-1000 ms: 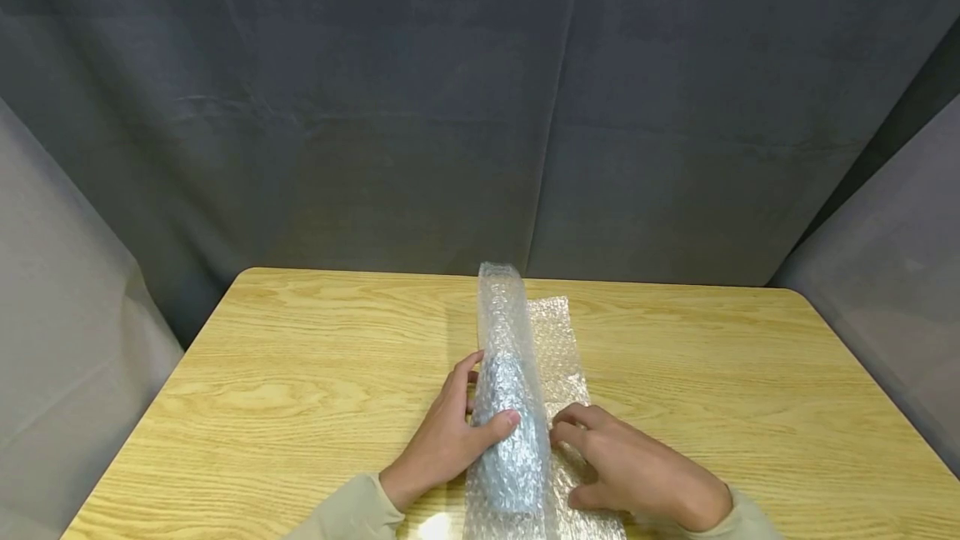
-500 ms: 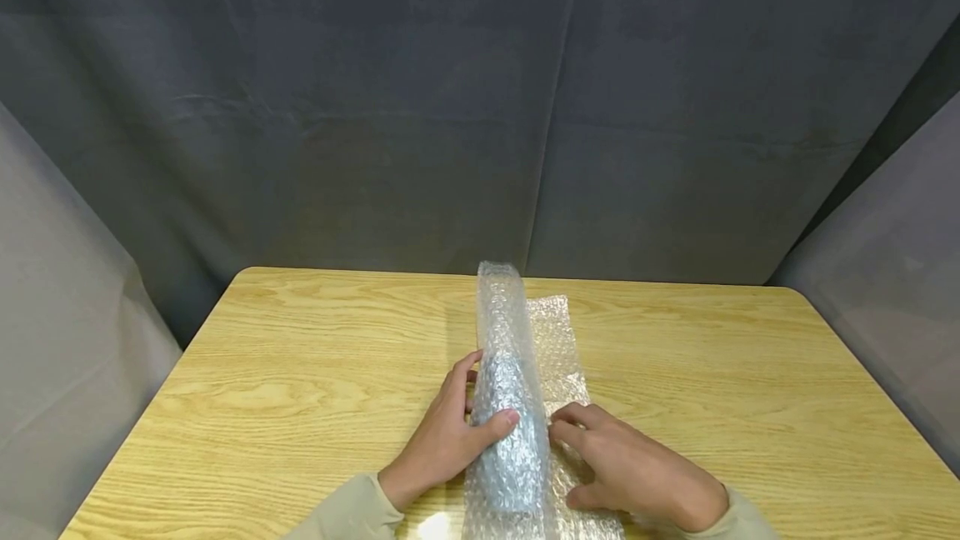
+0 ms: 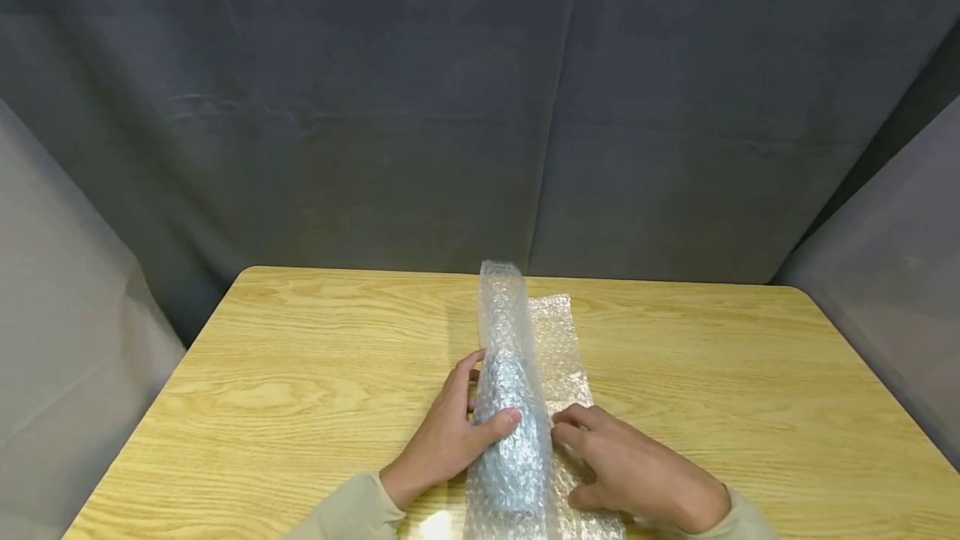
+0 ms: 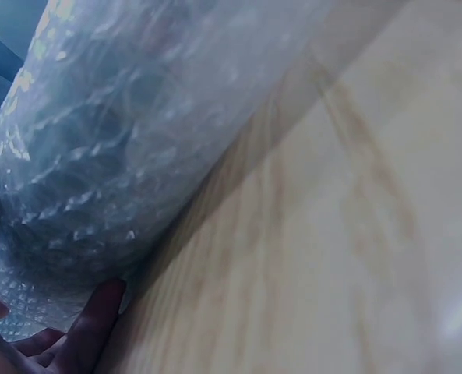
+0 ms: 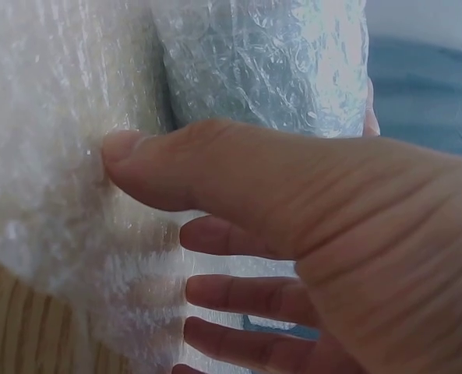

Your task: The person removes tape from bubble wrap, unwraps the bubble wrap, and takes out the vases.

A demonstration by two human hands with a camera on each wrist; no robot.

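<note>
A bundle in bubble wrap [image 3: 513,465] lies lengthwise at the table's near middle. Something pale blue, wide at the near end and tapering away, shows through the wrap; its kind is hidden. My left hand [image 3: 446,440] grips the bundle from the left, thumb across its top, fingers along its far left side. In the left wrist view, a fingertip [image 4: 98,319] sits at the bundle's underside by the tabletop. Flat bubble wrap [image 3: 557,348] extends from under the bundle's right side. My right hand [image 3: 637,469] rests on it, fingers extended and thumb [image 5: 207,160] apart in the right wrist view.
The wood-grain table [image 3: 315,365] stretches out on both sides of the wrap. A dark grey curtain [image 3: 375,123] hangs behind its far edge. Light grey cloth panels [image 3: 60,340] flank it left and right. An empty tube of wrap [image 3: 501,290] reaches towards the far edge.
</note>
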